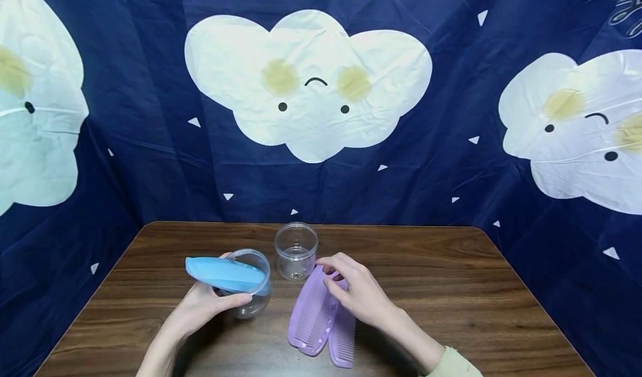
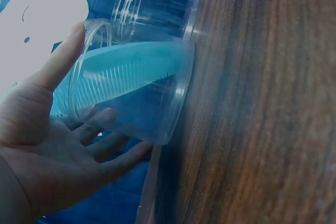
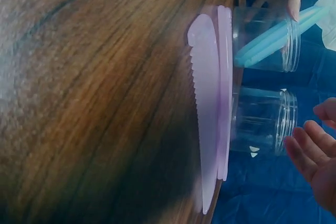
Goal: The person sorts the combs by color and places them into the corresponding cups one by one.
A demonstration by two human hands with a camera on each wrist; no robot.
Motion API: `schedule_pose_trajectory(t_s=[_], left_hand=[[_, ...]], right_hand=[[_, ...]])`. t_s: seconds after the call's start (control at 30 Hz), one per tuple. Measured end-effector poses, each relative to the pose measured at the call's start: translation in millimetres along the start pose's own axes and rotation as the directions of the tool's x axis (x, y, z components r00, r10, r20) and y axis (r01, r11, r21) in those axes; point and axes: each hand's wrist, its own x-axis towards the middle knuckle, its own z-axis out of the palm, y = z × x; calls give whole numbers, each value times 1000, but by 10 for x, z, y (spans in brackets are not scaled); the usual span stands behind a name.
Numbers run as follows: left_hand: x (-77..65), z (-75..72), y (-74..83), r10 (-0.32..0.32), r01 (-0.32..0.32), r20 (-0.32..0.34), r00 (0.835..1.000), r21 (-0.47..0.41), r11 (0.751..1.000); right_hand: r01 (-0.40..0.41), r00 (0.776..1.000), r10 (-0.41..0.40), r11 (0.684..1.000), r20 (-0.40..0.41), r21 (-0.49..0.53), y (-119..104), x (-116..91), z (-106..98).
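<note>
My left hand (image 1: 203, 305) grips a clear plastic jar (image 1: 253, 309) near its open rim, thumb on the near side. Blue combs (image 1: 220, 274) lean inside it, their ends sticking out past the rim to the left. In the left wrist view the jar's base (image 2: 181, 95) is right at the tabletop. My right hand (image 1: 363, 296) hovers over the upper end of two purple combs (image 1: 312, 316), fingers loosely bent. The right wrist view shows the right fingers (image 3: 304, 148) apart from the purple combs (image 3: 206, 87), with nothing between them.
A second clear jar (image 1: 296, 254), uncapped, stands behind the purple combs, between the two hands. The brown wooden table (image 1: 426, 271) reaches back to a dark blue cloth (image 1: 451, 199) printed with white clouds, which hangs on the sides too.
</note>
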Motion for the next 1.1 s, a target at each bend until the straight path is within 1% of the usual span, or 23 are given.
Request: schedule_pose_trajectory(t_s=[0.1, 0.2, 0.4, 0.53, 0.7, 0.9, 0.97, 1.1], left_hand=[[7, -7, 0, -17, 16, -10, 1000, -16, 1000], [0, -19, 1, -36, 35, -20, 999, -39, 999], [-14, -45, 1, -86, 84, -35, 996, -39, 996], [-13, -53, 2, -120, 119, -37, 992, -31, 992], [-14, -53, 18, -130, 130, -53, 990, -10, 991], [-50, -84, 48, -182, 183, -71, 981, 6, 983], [-57, -87, 46, -205, 207, -75, 976, 22, 978], [-65, -68, 34, -224, 229, -83, 971, 46, 972]], right_hand=[[-24, 999, 25, 999, 44, -24, 18, -12, 18], [-23, 996, 27, 998, 84, -52, 32, -22, 32], [23, 986, -3, 993, 167, -119, 67, -33, 53], [52, 973, -22, 991, 231, -123, 87, -13, 54], [99, 946, -52, 986, 321, -134, 109, 41, 55], [186, 912, -113, 970, 395, -153, 128, 132, 68], [190, 898, -106, 969, 427, -159, 127, 151, 61], [154, 865, -39, 970, 501, -190, 118, 161, 69]])
